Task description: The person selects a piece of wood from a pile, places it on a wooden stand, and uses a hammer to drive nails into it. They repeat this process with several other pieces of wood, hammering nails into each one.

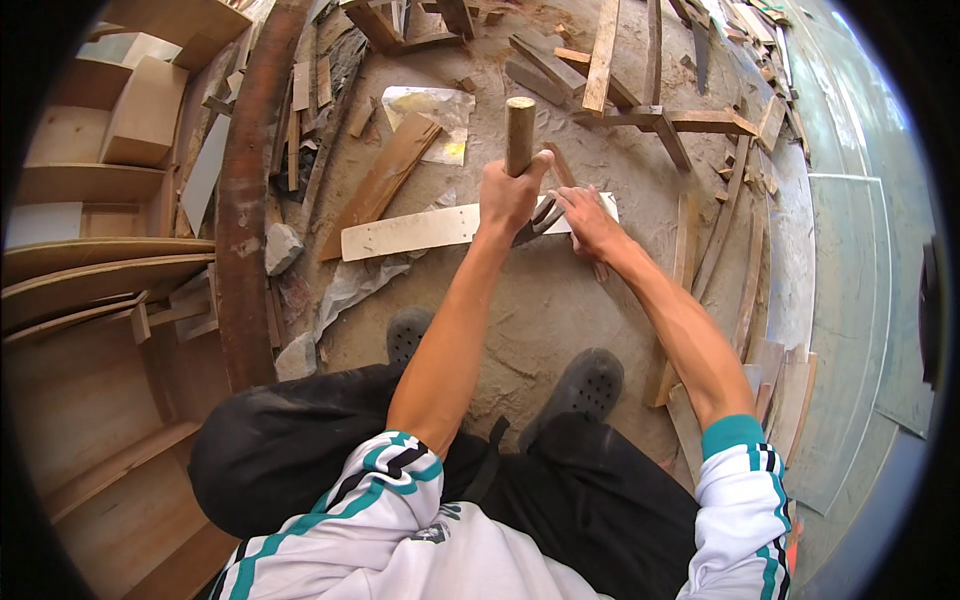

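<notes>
My left hand (510, 200) is wrapped round the wooden handle of a hammer (519, 135), whose thick round end points away from me. The hammer's dark, curved metal head (538, 222) is below that fist, over a pale, nail-dotted board (410, 232) on the ground. My right hand (594, 228) is closed beside the metal head, at the board's right end. Its fingers are bent inward, and what they pinch is too small to make out. Under this hand a narrow brown wood strip (562, 165) crosses the board.
A brown plank (385, 180) and a stained white sheet (440, 115) lie beyond the board. At left are a long rusty beam (250, 200), grey stones (283, 248) and wooden shelving (100, 185). Nailed timber pieces (670, 122) lie at far right, with large glass-like sheets (850, 260) along the right side.
</notes>
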A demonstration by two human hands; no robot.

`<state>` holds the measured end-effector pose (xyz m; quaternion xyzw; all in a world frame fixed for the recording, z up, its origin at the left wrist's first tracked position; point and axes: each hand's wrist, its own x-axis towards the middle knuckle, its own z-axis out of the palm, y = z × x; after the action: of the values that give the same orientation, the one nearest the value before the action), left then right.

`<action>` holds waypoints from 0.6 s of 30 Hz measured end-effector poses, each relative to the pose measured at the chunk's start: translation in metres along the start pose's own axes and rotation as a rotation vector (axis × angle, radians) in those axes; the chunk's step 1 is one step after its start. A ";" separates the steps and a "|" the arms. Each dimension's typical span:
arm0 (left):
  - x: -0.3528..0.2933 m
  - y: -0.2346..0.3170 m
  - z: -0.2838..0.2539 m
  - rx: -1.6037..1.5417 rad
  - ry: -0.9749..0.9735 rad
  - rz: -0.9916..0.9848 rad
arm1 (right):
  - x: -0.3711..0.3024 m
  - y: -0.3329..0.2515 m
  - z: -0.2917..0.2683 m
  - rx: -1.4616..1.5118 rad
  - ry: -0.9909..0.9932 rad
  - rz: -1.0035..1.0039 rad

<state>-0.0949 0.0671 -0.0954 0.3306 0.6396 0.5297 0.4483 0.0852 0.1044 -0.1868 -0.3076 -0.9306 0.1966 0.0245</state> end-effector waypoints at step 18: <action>0.033 0.006 0.045 0.102 -0.327 0.221 | -0.145 0.014 -0.024 -0.064 0.304 0.392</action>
<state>-0.0663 0.1151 -0.0988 0.5026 0.5442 0.4819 0.4680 0.2146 0.0383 -0.1589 -0.5088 -0.8447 0.1195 0.1157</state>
